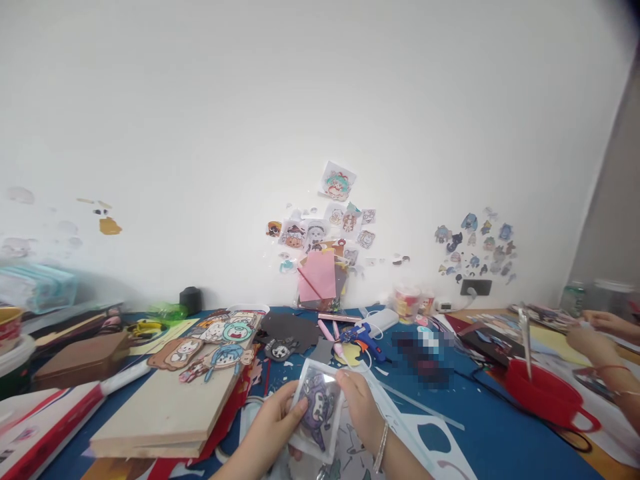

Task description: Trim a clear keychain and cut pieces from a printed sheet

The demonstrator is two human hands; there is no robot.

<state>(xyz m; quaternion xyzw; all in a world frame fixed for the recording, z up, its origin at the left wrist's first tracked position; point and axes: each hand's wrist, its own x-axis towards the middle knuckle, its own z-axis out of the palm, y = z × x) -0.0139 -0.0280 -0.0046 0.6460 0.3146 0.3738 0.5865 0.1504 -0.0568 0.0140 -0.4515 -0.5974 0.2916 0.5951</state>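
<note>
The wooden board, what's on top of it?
Cartoon character cutouts lie on the far end of the wooden board. A red sheet pokes out beneath; the rest underneath is hidden.

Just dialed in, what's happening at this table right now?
A person holds a clear sleeve with a purple cartoon cutout inside, the left hand gripping its left edge and the right hand its right edge, above a blue table. More cutouts lie on a board to the left, and a blue glue gun sits behind. Another person's hands work at the far right near a red cup.
</note>
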